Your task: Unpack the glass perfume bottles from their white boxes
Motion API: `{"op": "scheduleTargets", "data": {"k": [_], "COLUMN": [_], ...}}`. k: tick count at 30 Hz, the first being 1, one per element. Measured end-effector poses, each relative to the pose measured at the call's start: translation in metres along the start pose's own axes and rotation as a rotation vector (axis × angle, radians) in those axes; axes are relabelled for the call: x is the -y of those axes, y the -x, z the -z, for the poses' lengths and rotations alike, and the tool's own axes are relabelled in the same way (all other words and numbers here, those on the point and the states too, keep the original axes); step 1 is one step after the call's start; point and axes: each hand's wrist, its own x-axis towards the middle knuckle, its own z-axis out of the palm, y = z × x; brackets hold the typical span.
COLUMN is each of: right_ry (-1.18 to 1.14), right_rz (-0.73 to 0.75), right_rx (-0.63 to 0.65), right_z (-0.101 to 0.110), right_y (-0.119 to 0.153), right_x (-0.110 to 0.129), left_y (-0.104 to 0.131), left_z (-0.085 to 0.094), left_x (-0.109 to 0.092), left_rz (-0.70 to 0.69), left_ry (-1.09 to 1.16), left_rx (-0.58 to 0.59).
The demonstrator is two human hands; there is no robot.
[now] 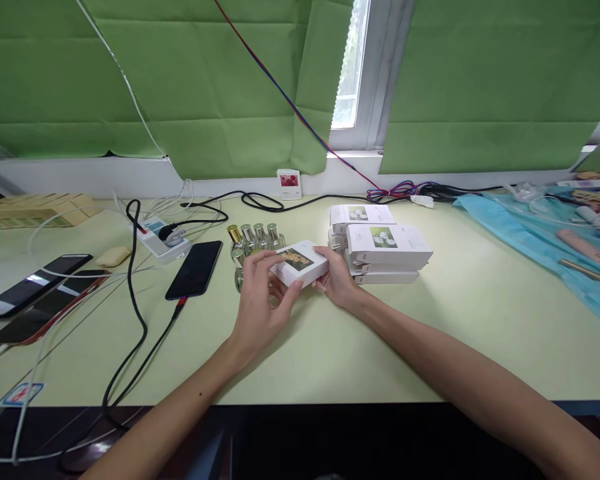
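Green blinds (205,80) are hung behind a pale yellow-green desk (480,307), over which two bare forearms (430,343) are stretched from the near side. Right of centre, a pile of white cartons (390,245) printed with white flowers is stacked, long sides set roughly left to right; its left end is neighboured closely by the right hand (341,279). Farther left, the left hand (261,293) is kept half curled, its fingers laid over the left end of a carton with a yellow-flower picture (304,261), its thumb pressed to the near edge. The opposite end is pinched by the partly closed right hand, some of whose fingers are hidden. That carton is thus held between both hands, picture upward and tilted, its long axis apparently directed from left hand to right, the right end slightly farther off; whether the desktop is touched cannot be told. Just beyond the left hand, and partly covered by it, clear glass bottles (250,245) are grouped to the carton's left, well nearer that hand than the right, topped by silver caps (259,228) and one gold cap (235,233).
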Motion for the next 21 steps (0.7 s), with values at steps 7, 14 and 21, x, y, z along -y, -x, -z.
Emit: {"op": "scheduleTargets", "data": {"k": [7,14,21], "right_ry": [-0.027,-0.019,-0.008], "right_rz": [0.017,0.033,0.043], "right_rx": [0.008,0.016,0.027], "right_z": [0.0015,0.0017,0.0026], "right_y": [-0.0027,-0.0021,-0.0027], "right_x": [-0.0015,-0.0024,-0.0029], "left_y": [0.0012,0.0022,0.0022], "left_z": [-0.0035,-0.0037,-0.0035], "left_x": [0.0039,0.0043,0.0048], "left_rz": [0.052,0.083,0.095], "left_ry": [0.072,0.082,0.094], "left_rx": [-0.003,-0.003,0.009]}}
